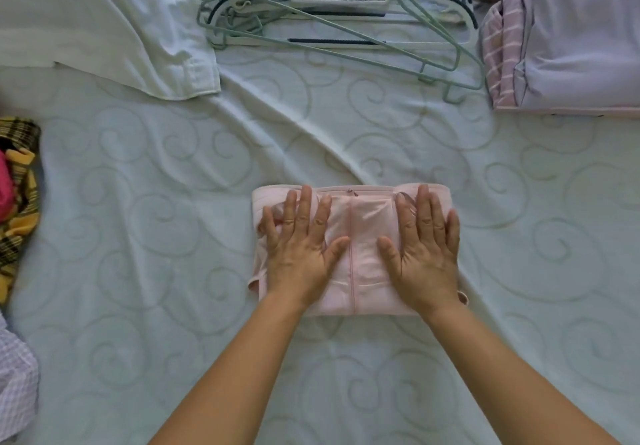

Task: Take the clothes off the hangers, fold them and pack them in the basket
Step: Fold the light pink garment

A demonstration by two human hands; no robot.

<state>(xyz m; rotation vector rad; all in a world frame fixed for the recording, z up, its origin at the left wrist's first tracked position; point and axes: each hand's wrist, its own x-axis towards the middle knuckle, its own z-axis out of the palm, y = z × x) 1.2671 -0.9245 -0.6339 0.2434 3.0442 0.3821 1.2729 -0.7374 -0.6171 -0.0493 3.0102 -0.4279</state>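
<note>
Cut off by the top edge: a tangled pile of hangers [332,11], too overlapped to count, mostly pale green with some white ones and dark bars. Cut off at upper left: a white garment [104,28], spread flat, only a hemmed corner fully visible. Cut off at upper right: a stack of folded clothes [571,35], lilac on top with pink-and-white stripes showing along its left side; number of pieces in it not clear. Partly out of view at the left edge: a plaid garment [19,202] in yellow and brown with something magenta beside it, and below that a corner of pale checked cloth [15,375]. No basket anywhere in view.

One folded pink garment [355,250] at centre, on the pale bedsheet [173,236] with its swirl pattern. Long axis left to right, folded edge away from the person, zipper down the middle running toward the person. Left and right ends partly covered by the hands; a small loop sticking out at the lower right corner.

Two hands, both flat. Left hand [301,247] on the left half, right hand [424,247] on the right half, fingers straight and spread, palms down, pressing the fabric, gripping nothing. Thumbs pointing inward toward the zipper, not touching each other.
</note>
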